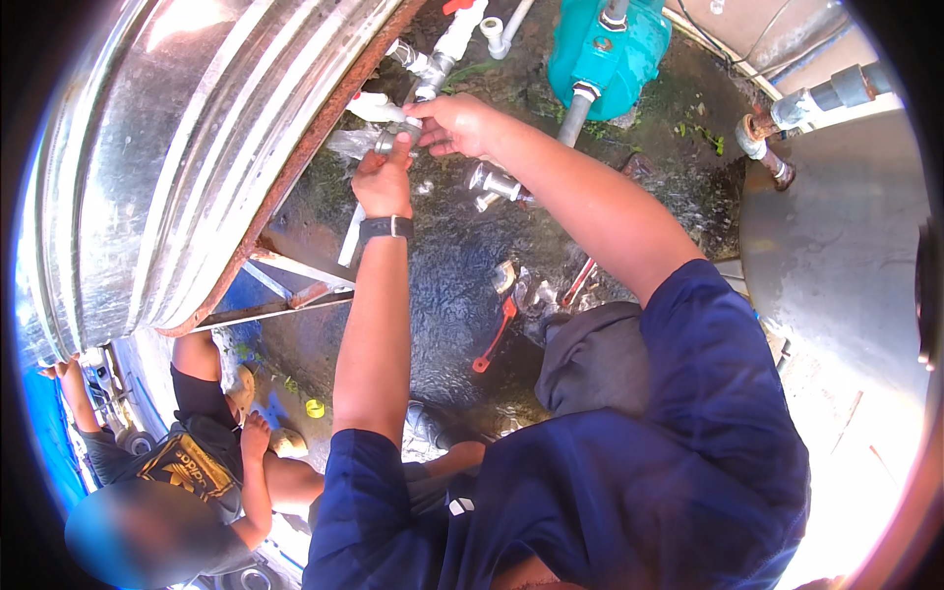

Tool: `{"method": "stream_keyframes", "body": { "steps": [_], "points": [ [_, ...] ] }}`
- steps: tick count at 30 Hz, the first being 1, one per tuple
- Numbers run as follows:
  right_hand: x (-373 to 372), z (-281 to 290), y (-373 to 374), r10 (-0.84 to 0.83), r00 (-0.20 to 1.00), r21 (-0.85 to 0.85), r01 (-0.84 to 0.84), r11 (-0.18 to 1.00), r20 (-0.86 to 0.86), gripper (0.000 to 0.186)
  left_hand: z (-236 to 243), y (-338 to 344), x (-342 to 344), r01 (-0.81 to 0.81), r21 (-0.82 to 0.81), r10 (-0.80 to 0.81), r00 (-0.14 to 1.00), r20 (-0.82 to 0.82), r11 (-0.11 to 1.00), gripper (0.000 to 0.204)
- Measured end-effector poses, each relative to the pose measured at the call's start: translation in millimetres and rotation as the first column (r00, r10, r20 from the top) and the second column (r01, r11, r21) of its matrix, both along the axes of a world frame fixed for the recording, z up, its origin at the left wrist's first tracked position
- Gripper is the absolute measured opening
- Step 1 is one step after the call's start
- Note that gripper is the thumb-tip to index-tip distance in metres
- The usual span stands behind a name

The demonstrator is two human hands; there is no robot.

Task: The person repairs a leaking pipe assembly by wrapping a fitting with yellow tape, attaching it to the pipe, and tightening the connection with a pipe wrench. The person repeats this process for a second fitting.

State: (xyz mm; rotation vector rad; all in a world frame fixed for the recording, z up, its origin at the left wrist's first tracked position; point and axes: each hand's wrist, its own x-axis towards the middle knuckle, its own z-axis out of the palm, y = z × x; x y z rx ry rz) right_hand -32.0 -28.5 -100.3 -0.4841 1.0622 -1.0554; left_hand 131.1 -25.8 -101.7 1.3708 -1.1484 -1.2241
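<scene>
Left hand: fingers folded, thumb pressed up against a pipe fitting; I read it as clamped on it. Right hand: fingertips at the same fitting from the other side, fingers bent; I can't tell whether they grip or only steady. The fitting sits between both sets of fingertips, just beyond the left thumb.

Edges: the rusty rim of the corrugated metal tank slants along the left hand's outer side, so that side is tight. A white pipe stands just beside the left wrist. Beyond the right hand, forward and right, I have a teal pump. Loose metal fittings lie near, below the right hand. More room back toward the body: wet floor, with a red-handled tool well behind both hands.

Writing: gold lettered print on another person's dark shirt, far behind the left hand.
</scene>
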Motion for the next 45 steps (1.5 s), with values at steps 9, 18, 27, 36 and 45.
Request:
{"method": "stream_keyframes", "body": {
  "steps": [9, 18, 27, 36, 45],
  "points": [
    [-0.7, 29.2, 13.1, -0.149, 0.842, -0.007, 0.17, 0.985, -0.519, 0.056, 7.5, 7.6, 0.7, 0.478, -0.688, 0.262, 0.682, 0.682, 0.546, 0.042],
    [-2.5, 22.9, 2.0, -0.019, 0.711, -0.038, -0.011, 0.999, -0.703, 0.06, 20.0, 12.7, 14.2, 0.419, -0.026, -0.418, 0.896, -0.152, 0.908, 0.033],
    [-42.5, 71.8, 82.7, -0.249, 0.05, -0.239, -0.52, 0.82, -0.967, 0.035, 12.8, -8.5, 2.7, 0.752, 0.328, -0.07, 0.443, -0.894, 0.571, 0.052],
    [54.4, -14.8, 215.4, 0.427, 0.049, 0.104, -0.939, 0.328, -0.903, 0.028, -5.8, -27.0, -7.7, 0.925, 0.032, 0.002, 0.033, -0.999, 0.378, 0.045],
    [65.5, -89.7, 218.8, 0.364, -0.145, 0.26, -0.92, 0.292, -0.92, 0.028, 3.0, -17.8, -13.4, 0.464, 0.392, -0.139, 0.767, -0.627, 0.794, 0.019]
  ]
}}
